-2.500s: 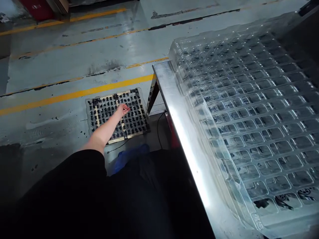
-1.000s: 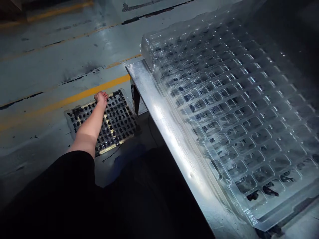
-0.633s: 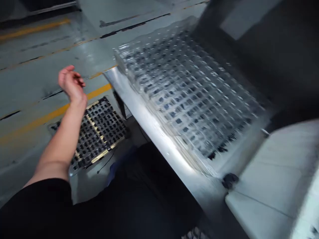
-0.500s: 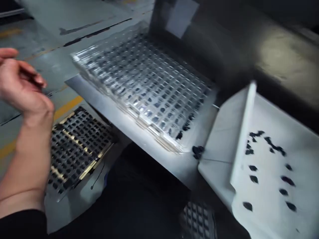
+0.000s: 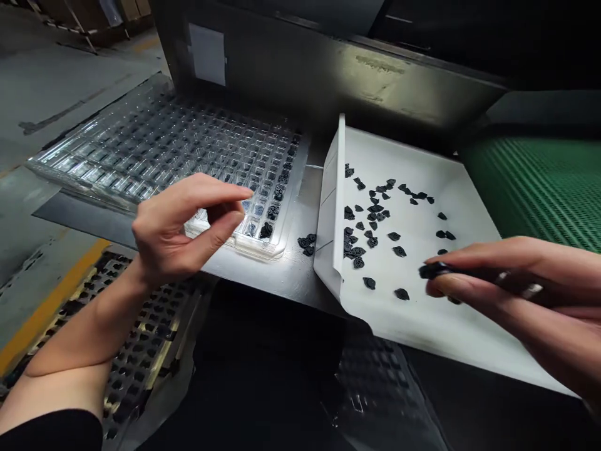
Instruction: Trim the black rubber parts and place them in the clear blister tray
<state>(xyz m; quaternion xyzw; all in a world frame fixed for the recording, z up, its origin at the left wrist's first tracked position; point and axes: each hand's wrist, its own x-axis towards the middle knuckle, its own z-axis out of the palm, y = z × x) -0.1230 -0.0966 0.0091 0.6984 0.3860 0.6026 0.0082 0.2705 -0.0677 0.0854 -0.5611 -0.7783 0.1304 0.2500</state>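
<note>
My right hand [image 5: 535, 307] pinches a small black plastic part [image 5: 432, 270] between thumb and forefinger, over the white chute tray [image 5: 394, 322]. A small shiny spot shows behind those fingers; I cannot make it out. My left hand [image 5: 181, 228] is raised before the clear plastic compartment tray [image 5: 106, 160], thumb and forefinger curved toward each other with a small gap and nothing between them. Along the compartment tray's right edge, several pockets hold black parts [image 5: 278, 193]. More loose black parts [image 5: 374, 210] are scattered in the white tray.
A small pile of black parts [image 5: 308, 243] lies on the metal table [image 5: 286, 279], between the two trays. A filled tray [image 5: 141, 357] is low on the floor at left. A metal panel [image 5: 291, 69] stands behind, and a green mesh belt [image 5: 554, 178] lies at right.
The view has swung right from the floor tray to the table and white tray. My left hand has come up from the floor tray. My right hand has come into view, holding a black part.
</note>
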